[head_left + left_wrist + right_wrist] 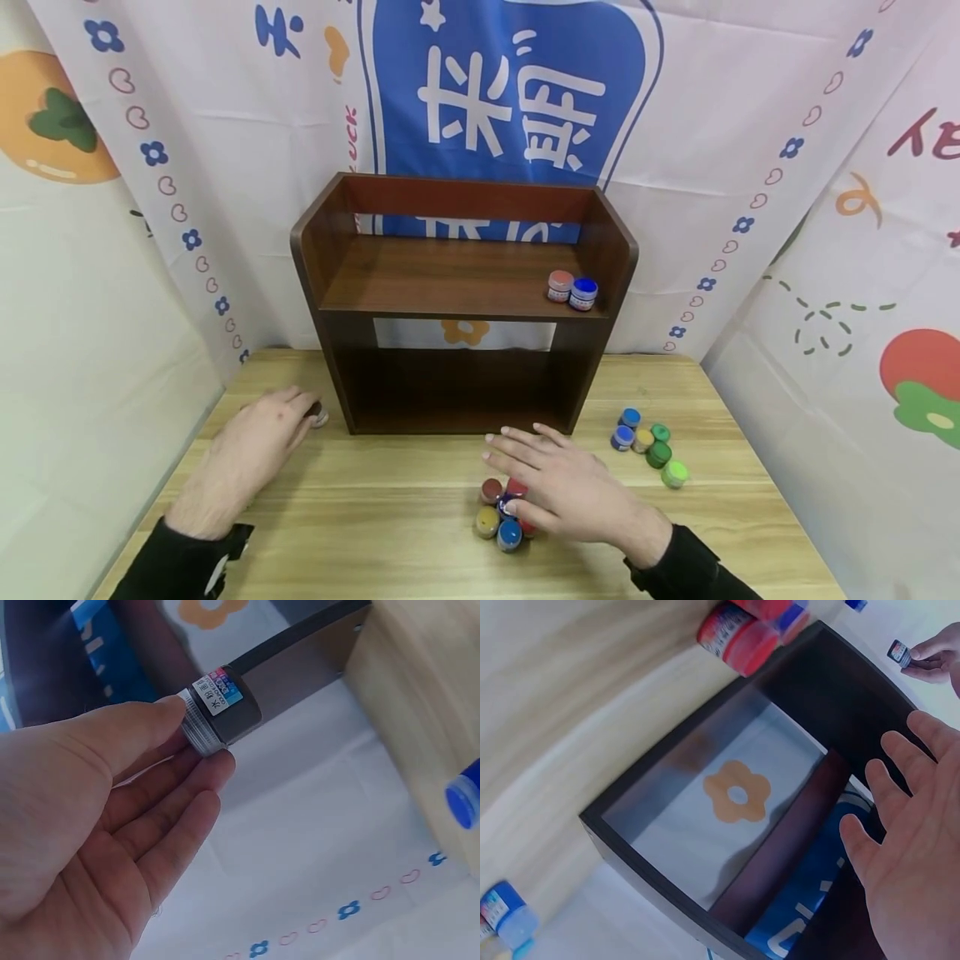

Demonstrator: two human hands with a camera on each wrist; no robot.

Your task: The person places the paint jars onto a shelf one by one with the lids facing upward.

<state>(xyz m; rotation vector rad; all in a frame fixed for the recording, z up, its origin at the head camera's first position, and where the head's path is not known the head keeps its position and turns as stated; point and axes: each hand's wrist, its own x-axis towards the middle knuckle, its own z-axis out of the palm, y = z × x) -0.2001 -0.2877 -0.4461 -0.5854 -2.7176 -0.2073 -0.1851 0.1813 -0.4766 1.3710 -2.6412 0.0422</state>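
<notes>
My left hand pinches a small paint jar with dark paint and a printed label, thumb on one side and fingertips on the other. In the head view this hand is beside the left side of a dark brown two-level shelf. My right hand hovers with fingers extended over a cluster of paint jars, partly hiding them. Among these are a brown-red jar, a yellow jar and a blue jar. The right wrist view shows the right palm holding nothing.
On the upper level, at its right end, stand a salmon-topped jar and a blue-topped jar. Several more jars, including a light green jar, sit on the wooden table to the right. Printed cloth hangs behind.
</notes>
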